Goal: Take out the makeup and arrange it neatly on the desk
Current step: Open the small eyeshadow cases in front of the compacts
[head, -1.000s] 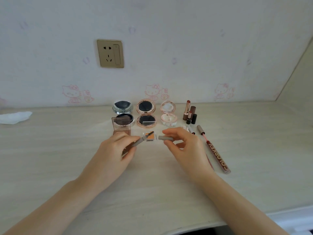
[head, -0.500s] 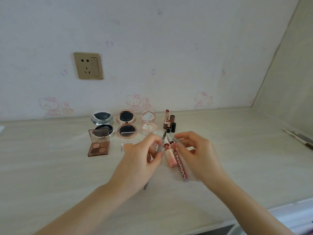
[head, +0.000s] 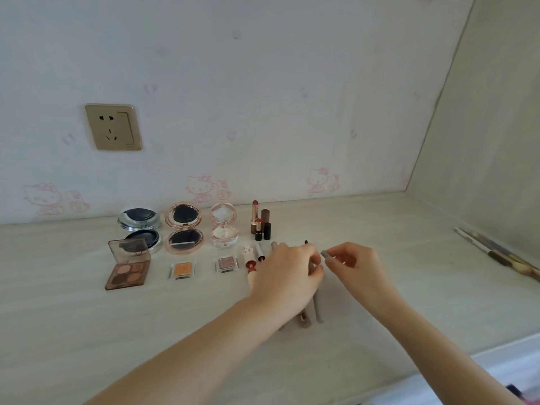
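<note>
- I see three round compacts standing open in a row at the back of the pale wood-grain desk [head: 87, 331]: a silver-rimmed compact [head: 139, 226] with a dark cushion in its base, a rose-gold compact [head: 183, 228] with a dark pan and a small mirror strip, and a clear pink compact [head: 224, 229] with pale shimmer powder.
- In front of the silver one lies a brown four-pan eyeshadow palette [head: 128, 266], its clear lid up, with pink and brown pans.
- Beside it sit a small clear pot of orange shadow [head: 182, 270] and a small clear pot of mauve glitter shadow [head: 225, 263], well apart from each other.
- Right of the pink compact stand uncapped lipsticks with their dark caps [head: 260, 225], close together.
- My left hand [head: 287, 277] is curled over a slim grey brow pencil [head: 317, 305]; thumb and fingers pinch it near its upper end while the lower end lies on the desk.
- My right hand [head: 355, 266] pinches a small grey pencil cap [head: 325, 254] just beside the left fingertips; the hands are nearly touching.
- The left hand hides most of the pinkish tubes and liners [head: 250, 258] lying next to the pencil.
- A beige wall socket [head: 114, 127] sits on the cartoon-cat wallpaper, and thin sticks [head: 496, 252] lie at the far right edge.
</note>
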Demonstrator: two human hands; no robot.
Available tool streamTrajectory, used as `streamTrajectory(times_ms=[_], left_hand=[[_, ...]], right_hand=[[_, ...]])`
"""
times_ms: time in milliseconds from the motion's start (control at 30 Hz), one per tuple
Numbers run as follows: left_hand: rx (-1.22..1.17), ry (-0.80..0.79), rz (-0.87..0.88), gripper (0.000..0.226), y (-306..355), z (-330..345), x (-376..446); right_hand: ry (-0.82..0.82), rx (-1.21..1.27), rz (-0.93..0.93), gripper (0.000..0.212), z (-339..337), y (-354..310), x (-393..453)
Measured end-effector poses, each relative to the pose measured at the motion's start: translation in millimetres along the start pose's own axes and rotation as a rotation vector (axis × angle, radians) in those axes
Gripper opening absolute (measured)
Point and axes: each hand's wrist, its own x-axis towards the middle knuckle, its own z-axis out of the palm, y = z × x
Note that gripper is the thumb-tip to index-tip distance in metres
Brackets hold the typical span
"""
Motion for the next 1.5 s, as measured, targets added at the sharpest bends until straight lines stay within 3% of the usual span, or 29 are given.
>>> streamTrajectory(times_ms=[167,433,667,867,1500], left_hand=[[0.267,-0.006,0.005,0.022,14.7,11.2,21.8],[0.531,-0.132,0.034,0.019,11.8,18.6,29.9],[0.408,-0.094,0.134,0.036,3.3,12.2,8.6],[0.398,-0.186,0.049,0.044,0.2,5.6,-18.4],[0.388,-0.145,0.096,0.041,-6.4,-2.3,-24.3]], right_hand=[[-0.024,-0.123,0.006,0.013,0.6,14.7,10.6],[-0.065,-0.342,-0.089,0.018,3.8,22.1,10.4],[-0.080,-0.380,-0.181,0.019,3.8,24.2,6.5],[-0.122,-0.364,-0.202,0.019,2.3,23.5,7.4],[-0.232,-0.302,-0.214,0.021,28.0,6.6,21.2]])
